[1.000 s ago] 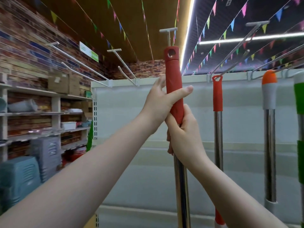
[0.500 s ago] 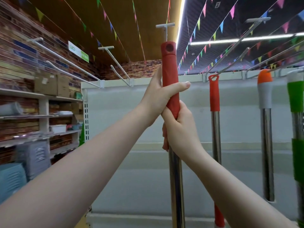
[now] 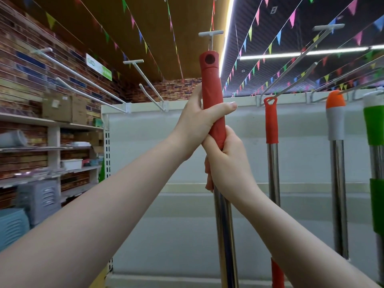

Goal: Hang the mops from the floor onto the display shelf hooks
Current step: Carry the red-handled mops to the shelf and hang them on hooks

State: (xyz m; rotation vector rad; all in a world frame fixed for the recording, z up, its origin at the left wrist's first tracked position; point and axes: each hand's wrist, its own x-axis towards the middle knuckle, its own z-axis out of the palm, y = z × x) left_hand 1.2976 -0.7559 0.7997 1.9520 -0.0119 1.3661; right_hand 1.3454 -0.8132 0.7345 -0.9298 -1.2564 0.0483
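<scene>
Red-gripped mop handle (image 3: 212, 96) held upright, directly in front of the white display shelf (image 3: 239, 159), top hanging hole just below the T-shaped tip of a white hook (image 3: 210, 35) and not on it. Left hand (image 3: 200, 121) wrapped around the red grip, thumb laid across its front. Right hand (image 3: 227, 167) clenched just below, touching the left, covering the joint between red grip and steel shaft. Right of the held handle, hanging from the shelf's top-rail hooks: a slimmer red-handled mop (image 3: 271, 121), an orange-capped grey handle (image 3: 335, 115), a green handle (image 3: 374, 125) at the frame edge. Left of the shelf, empty hooks (image 3: 149, 80) jutting out, then wall racks with grey bins (image 3: 39, 200).
</scene>
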